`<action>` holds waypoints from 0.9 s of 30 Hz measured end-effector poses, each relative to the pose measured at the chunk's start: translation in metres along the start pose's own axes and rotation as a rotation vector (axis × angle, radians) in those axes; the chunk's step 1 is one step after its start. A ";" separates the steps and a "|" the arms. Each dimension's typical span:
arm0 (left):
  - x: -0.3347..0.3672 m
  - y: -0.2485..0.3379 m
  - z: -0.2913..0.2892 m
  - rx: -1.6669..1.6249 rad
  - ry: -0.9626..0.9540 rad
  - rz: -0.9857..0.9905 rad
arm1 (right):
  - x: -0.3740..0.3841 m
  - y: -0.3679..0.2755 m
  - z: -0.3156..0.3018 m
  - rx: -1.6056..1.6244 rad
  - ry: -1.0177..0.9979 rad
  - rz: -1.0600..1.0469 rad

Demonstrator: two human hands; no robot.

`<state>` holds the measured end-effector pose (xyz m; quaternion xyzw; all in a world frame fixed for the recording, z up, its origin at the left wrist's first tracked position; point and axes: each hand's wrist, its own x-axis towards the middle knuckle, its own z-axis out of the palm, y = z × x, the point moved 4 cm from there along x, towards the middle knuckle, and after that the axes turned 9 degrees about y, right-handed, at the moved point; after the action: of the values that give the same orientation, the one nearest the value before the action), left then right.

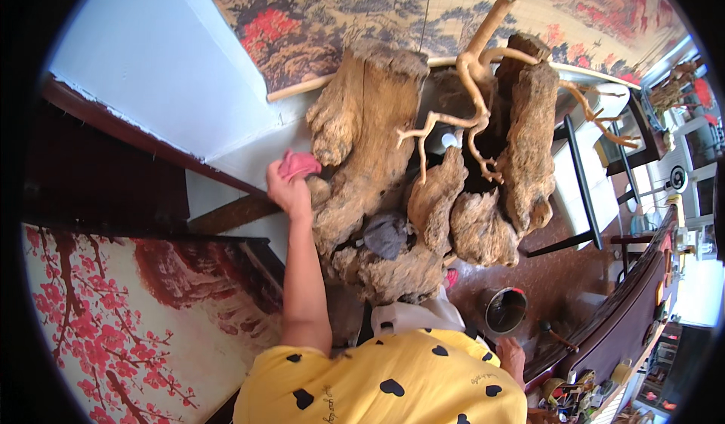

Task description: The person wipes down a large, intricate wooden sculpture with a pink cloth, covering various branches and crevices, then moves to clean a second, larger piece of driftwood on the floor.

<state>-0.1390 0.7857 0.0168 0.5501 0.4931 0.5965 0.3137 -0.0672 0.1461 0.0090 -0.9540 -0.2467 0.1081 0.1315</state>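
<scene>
My left hand [288, 191] is closed round a crumpled pink cloth [299, 164]. The cloth is beside the left edge of a large root-wood piece [374, 122], made of thick, rough brown trunks. A bunched dark grey cloth [386, 235] lies in a hollow low on the wood. My right hand [511, 356] hangs low at my right side, near a round metal bucket [504, 310] on the floor. Its fingers look loosely stretched, and no object shows in it. The bucket's contents are too dark to make out.
Thin bare branches [477, 92] reach out over the wood. A painted scroll [362, 9] hangs on the wall behind. On the left stands a panel with pink blossoms [98, 333]. A black-legged chair [581, 182] and a long dark table [627, 326] are on the right.
</scene>
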 end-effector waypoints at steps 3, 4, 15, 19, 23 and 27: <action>-0.008 0.089 0.007 -0.198 0.219 0.418 | 0.008 -0.007 -0.007 0.010 -0.007 -0.029; -0.010 0.119 0.021 -0.395 0.192 0.483 | 0.010 -0.005 -0.004 0.011 -0.023 -0.024; -0.085 0.026 0.085 0.460 -0.492 0.823 | 0.025 -0.011 -0.007 0.098 0.000 -0.047; -0.131 -0.025 0.030 0.764 -0.596 0.683 | 0.023 -0.004 0.007 0.081 -0.066 -0.037; -0.114 -0.010 0.020 0.417 -0.581 0.336 | 0.031 -0.005 0.011 0.077 -0.073 -0.089; -0.024 0.145 0.043 0.041 -0.110 0.557 | 0.037 -0.008 0.008 0.029 -0.041 -0.102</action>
<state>-0.0679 0.7285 0.1399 0.7021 0.3172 0.6189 0.1528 -0.0406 0.1727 -0.0013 -0.9357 -0.2962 0.1243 0.1458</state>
